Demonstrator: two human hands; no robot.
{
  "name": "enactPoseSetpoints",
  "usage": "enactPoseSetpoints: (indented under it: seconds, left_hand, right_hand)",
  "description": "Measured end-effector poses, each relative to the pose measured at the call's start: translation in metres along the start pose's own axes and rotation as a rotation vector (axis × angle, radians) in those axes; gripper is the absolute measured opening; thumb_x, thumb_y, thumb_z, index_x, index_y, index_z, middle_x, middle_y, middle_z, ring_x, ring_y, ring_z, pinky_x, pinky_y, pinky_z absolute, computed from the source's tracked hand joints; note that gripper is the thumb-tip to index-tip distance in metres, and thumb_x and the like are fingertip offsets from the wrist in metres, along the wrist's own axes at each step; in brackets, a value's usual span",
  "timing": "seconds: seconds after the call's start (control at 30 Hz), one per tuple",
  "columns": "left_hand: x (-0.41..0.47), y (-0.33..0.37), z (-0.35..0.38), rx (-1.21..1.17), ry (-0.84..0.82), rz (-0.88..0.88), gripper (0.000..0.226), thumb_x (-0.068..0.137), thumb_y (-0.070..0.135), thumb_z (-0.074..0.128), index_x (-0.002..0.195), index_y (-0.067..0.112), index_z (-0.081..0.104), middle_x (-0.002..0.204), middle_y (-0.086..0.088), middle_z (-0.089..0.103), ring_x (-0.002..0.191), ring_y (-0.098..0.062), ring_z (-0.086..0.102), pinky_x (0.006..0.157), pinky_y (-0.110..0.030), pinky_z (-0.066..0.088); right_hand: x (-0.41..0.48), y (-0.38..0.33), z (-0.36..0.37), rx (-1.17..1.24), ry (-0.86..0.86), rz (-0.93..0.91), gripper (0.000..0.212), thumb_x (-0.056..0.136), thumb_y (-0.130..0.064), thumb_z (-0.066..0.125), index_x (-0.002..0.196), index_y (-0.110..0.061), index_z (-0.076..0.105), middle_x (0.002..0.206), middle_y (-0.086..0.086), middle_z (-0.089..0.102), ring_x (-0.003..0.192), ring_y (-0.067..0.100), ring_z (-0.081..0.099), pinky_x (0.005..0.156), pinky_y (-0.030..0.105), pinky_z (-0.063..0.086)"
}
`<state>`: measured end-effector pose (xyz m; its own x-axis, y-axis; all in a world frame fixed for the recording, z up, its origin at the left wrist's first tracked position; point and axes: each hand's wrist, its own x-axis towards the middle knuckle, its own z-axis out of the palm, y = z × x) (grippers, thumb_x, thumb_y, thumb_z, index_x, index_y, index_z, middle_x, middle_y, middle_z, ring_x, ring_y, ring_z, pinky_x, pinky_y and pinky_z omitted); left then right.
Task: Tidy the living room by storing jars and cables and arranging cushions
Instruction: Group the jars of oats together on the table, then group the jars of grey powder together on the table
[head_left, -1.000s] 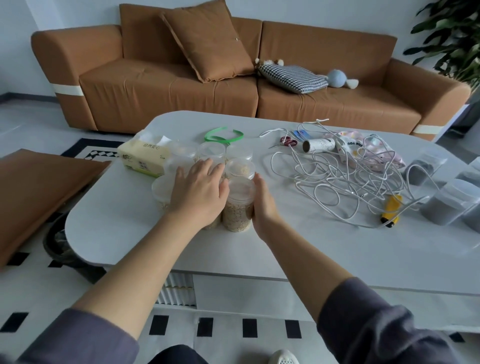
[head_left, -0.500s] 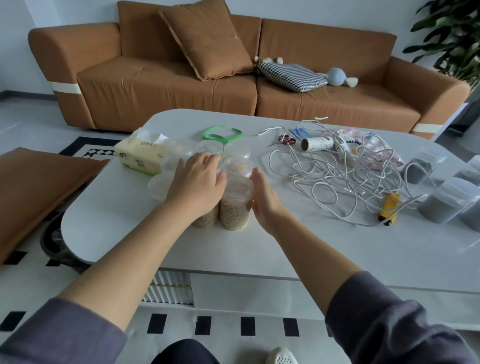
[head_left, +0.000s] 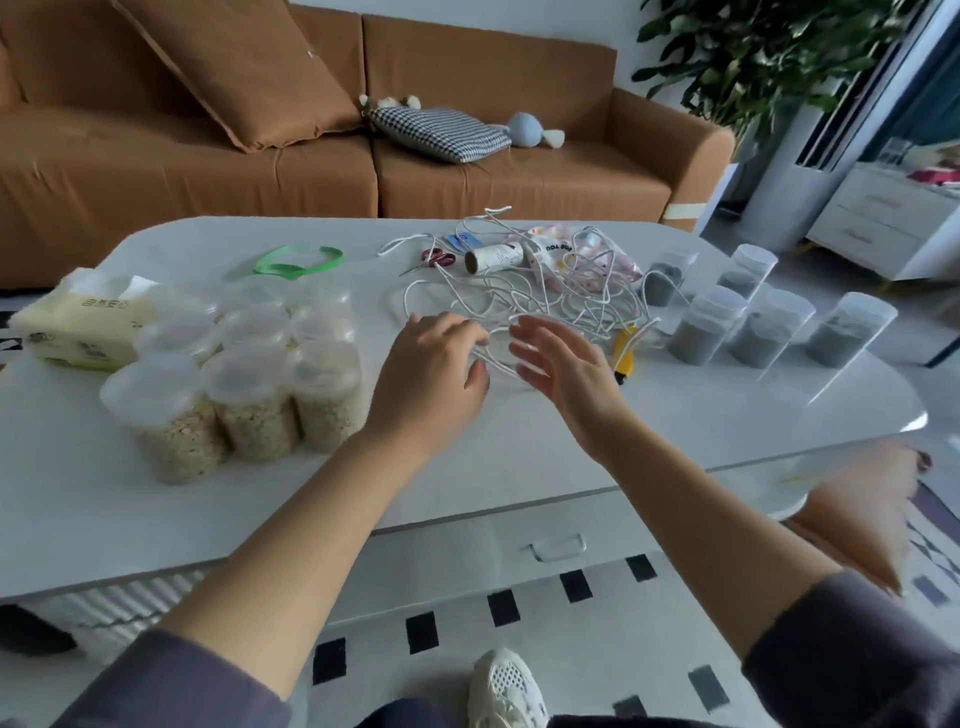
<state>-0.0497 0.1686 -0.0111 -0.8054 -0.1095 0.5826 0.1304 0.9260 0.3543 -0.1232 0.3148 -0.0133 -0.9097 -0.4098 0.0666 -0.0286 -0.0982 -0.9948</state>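
Several clear jars of pale grain (head_left: 244, 384) stand packed in a block at the left of the white table (head_left: 519, 447). Several jars of dark grey powder (head_left: 748, 322) stand at the right. A tangle of white cable (head_left: 540, 291) lies mid-table. My left hand (head_left: 431, 374) and my right hand (head_left: 561, 369) hover at the near edge of the cable, fingers spread, a loop running between them; neither closes on it. A brown cushion (head_left: 244, 67) and a checked cushion (head_left: 436, 132) rest on the brown sofa (head_left: 519, 176).
A tissue pack (head_left: 78, 322) sits left of the grain jars. A green band (head_left: 298, 260), red scissors (head_left: 436, 257), a cardboard tube (head_left: 493, 257) and a yellow tool (head_left: 623, 353) lie near the cable. A plant (head_left: 769, 47) and white drawers (head_left: 883, 218) stand right.
Both hands have let go of the grain jars and moved right to the cable tangle. The view has swung to the right, bringing the dark jars into view.
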Motion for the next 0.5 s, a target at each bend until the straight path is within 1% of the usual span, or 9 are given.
enactPoseSetpoints:
  seconds: [0.03, 0.1, 0.17, 0.23, 0.27, 0.33, 0.4, 0.5]
  left_hand:
    - [0.002, 0.011, 0.01, -0.026, -0.024, 0.019, 0.023, 0.08, 0.011, 0.058, 0.101, 0.008, 0.067, 0.102, -0.008, 0.067, 0.095, -0.03, 0.06, 0.087, -0.039, 0.048]
    - [0.004, 0.034, 0.028, -0.074, -0.046, 0.042, 0.021, 0.08, 0.011, 0.058, 0.098, 0.009, 0.067, 0.098, -0.006, 0.067, 0.092, -0.03, 0.061, 0.079, -0.036, 0.049]
    - [0.004, 0.061, 0.042, -0.161, -0.057, 0.027, 0.015, 0.082, 0.008, 0.059, 0.094, 0.01, 0.068, 0.088, -0.006, 0.068, 0.083, -0.029, 0.062, 0.069, -0.031, 0.046]
    - [0.002, 0.089, 0.055, -0.241, -0.111, 0.023, 0.014, 0.086, 0.01, 0.057, 0.094, 0.012, 0.068, 0.081, -0.005, 0.069, 0.074, -0.028, 0.062, 0.061, -0.029, 0.045]
    - [0.003, 0.103, 0.066, -0.266, -0.15, 0.028, 0.016, 0.087, 0.011, 0.056, 0.097, 0.013, 0.069, 0.082, -0.006, 0.07, 0.075, -0.028, 0.063, 0.062, -0.03, 0.048]
    - [0.009, 0.124, 0.091, -0.271, -0.234, 0.026, 0.022, 0.09, 0.013, 0.053, 0.106, 0.012, 0.068, 0.096, -0.008, 0.071, 0.085, -0.029, 0.065, 0.071, -0.035, 0.052]
    - [0.021, 0.138, 0.117, -0.205, -0.313, -0.01, 0.026, 0.092, 0.012, 0.05, 0.113, 0.01, 0.066, 0.111, -0.011, 0.067, 0.097, -0.032, 0.063, 0.079, -0.039, 0.052]
    - [0.053, 0.152, 0.156, -0.04, -0.363, -0.097, 0.028, 0.091, 0.009, 0.047, 0.114, 0.006, 0.062, 0.119, -0.014, 0.06, 0.105, -0.035, 0.059, 0.084, -0.039, 0.051]
  right_hand:
    - [-0.008, -0.007, -0.012, -0.012, 0.034, -0.033, 0.024, 0.101, -0.008, 0.04, 0.109, -0.01, 0.063, 0.11, 0.01, 0.068, 0.105, 0.023, 0.064, 0.093, 0.037, 0.051]
    - [-0.02, -0.018, -0.039, -0.046, 0.126, -0.083, 0.029, 0.097, 0.002, 0.038, 0.095, -0.006, 0.065, 0.094, 0.014, 0.069, 0.092, 0.025, 0.066, 0.084, 0.041, 0.055]
    - [-0.025, -0.025, -0.066, -0.108, 0.217, -0.096, 0.032, 0.092, 0.006, 0.037, 0.087, -0.007, 0.066, 0.085, 0.013, 0.068, 0.083, 0.023, 0.066, 0.078, 0.041, 0.057]
    - [-0.026, -0.026, -0.094, -0.155, 0.301, -0.08, 0.032, 0.09, 0.006, 0.038, 0.084, -0.008, 0.065, 0.08, 0.012, 0.067, 0.077, 0.02, 0.066, 0.074, 0.04, 0.057]
    - [-0.025, -0.025, -0.111, -0.171, 0.34, -0.07, 0.032, 0.09, 0.006, 0.038, 0.083, -0.008, 0.065, 0.079, 0.011, 0.067, 0.075, 0.019, 0.065, 0.073, 0.04, 0.056]
    - [-0.022, -0.021, -0.141, -0.209, 0.389, -0.039, 0.03, 0.09, 0.006, 0.038, 0.084, -0.007, 0.065, 0.08, 0.01, 0.066, 0.076, 0.02, 0.064, 0.072, 0.038, 0.056]
    - [-0.017, -0.017, -0.17, -0.234, 0.413, -0.004, 0.029, 0.09, 0.006, 0.038, 0.087, -0.004, 0.064, 0.083, 0.011, 0.066, 0.079, 0.022, 0.064, 0.07, 0.036, 0.055]
    - [-0.002, -0.011, -0.213, -0.239, 0.405, 0.024, 0.029, 0.089, 0.006, 0.038, 0.084, -0.006, 0.064, 0.082, 0.01, 0.065, 0.078, 0.022, 0.062, 0.065, 0.031, 0.054]
